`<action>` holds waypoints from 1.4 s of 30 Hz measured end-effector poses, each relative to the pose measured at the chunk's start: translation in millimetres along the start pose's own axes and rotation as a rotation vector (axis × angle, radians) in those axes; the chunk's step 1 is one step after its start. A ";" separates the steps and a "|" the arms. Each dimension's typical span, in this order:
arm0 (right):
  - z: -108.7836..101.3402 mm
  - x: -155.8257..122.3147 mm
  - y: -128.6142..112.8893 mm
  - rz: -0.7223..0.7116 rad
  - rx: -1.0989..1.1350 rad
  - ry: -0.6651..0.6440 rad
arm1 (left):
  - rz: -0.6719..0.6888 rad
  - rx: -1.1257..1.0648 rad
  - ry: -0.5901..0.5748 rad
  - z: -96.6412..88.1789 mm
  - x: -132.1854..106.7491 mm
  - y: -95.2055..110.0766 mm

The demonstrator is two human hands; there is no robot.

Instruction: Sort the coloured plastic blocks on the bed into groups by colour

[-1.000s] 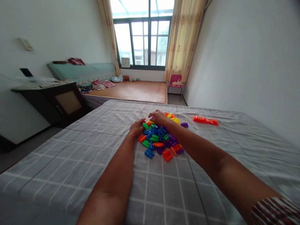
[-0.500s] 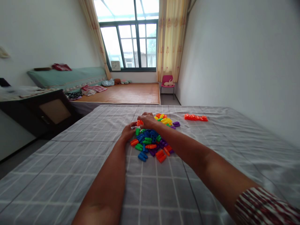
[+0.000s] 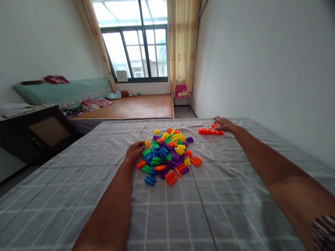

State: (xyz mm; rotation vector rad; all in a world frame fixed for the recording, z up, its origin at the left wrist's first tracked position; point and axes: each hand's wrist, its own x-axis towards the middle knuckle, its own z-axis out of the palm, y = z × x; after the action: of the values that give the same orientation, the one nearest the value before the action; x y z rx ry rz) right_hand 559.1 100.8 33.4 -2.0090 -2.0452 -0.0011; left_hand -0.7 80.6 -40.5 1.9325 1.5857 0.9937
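Observation:
My left hand [image 3: 135, 150] rests at the left side of a heap of plastic building blocks [image 3: 163, 155], its fingers curled. A yellow building block [image 3: 147, 143] stands tilted at those fingertips. The heap mixes blue, green, purple, orange and yellow pieces, each like short tubes joined side by side. Over at the right, my right hand [image 3: 223, 123] pinches an orange building block [image 3: 214, 125] just above and behind a row of orange blocks [image 3: 209, 131]. Whether the pinched block touches the row I cannot tell.
A grey checked cloth [image 3: 167, 212] covers the table. Beyond it are a low bed with a brown mat [image 3: 138, 106], a pink chair [image 3: 181, 91] with a plush toy, and a window. A dark cabinet [image 3: 34, 129] stands left; a white wall runs along the right.
My right hand has gone from the heap across to the orange row, carrying an orange block. My left hand stays by the heap's left side. The view has turned slightly right.

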 end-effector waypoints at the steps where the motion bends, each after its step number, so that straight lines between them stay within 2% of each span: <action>1: 0.6 2.3 10.9 -0.001 -0.029 -0.041 | 0.004 -0.004 0.000 -0.2 0.0 -0.3; 5: 11.3 13.8 25.6 -0.061 -0.101 -0.180 | 0.021 -0.022 0.011 -1.2 -0.5 -1.3; 9: 28.1 21.2 28.9 -0.091 -0.137 -0.232 | 0.024 -0.032 0.005 -1.3 -0.5 -2.2; 12: 33.0 21.5 31.2 -0.088 -0.144 -0.226 | 0.030 -0.032 0.011 -0.6 -0.6 -3.1; 15: 27.2 21.1 17.0 -0.118 -0.141 -0.124 | 0.026 -0.018 0.017 0.4 -0.5 -3.7; 17: 23.0 22.4 -9.8 -0.194 -0.095 -0.034 | 0.021 -0.005 0.017 0.9 -0.1 -3.9; 19: 24.8 25.9 -50.2 -0.289 -0.017 0.014 | 0.025 0.001 0.019 1.2 0.2 -4.0; 22: 43.3 34.4 -120.7 -0.363 0.057 -0.031 | 0.037 -0.006 0.021 1.8 0.0 -4.2; 25: 72.1 42.9 -177.8 -0.285 0.105 -0.090 | 0.042 -0.013 0.015 2.1 -1.0 -4.4; 27: 87.8 46.9 -201.0 -0.218 0.158 -0.133 | 0.048 -0.012 0.013 1.8 -1.7 -3.8; 29: 96.1 48.7 -212.6 -0.215 0.228 -0.171 | 0.049 -0.003 0.012 1.0 -2.1 -2.3; 32: 93.4 46.5 -215.1 -0.265 0.480 -0.213 | 0.044 0.020 0.013 0.1 -2.3 0.6; 36: 71.8 31.4 -202.1 -0.246 0.930 -0.239 | 0.039 0.025 0.007 0.7 -2.1 2.0; 39: 56.4 10.8 -180.5 -0.154 1.084 -0.217 | 0.037 0.016 0.006 2.0 -1.4 0.0; 42: 51.4 -14.3 -145.9 0.003 1.162 -0.169 | 0.048 0.025 0.010 2.7 0.2 -3.1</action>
State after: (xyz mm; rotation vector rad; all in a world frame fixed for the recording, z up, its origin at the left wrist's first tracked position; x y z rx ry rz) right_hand 406.0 91.3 8.7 -1.2523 -1.4883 1.1005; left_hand -0.7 81.8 -44.4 1.9939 1.5717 1.0087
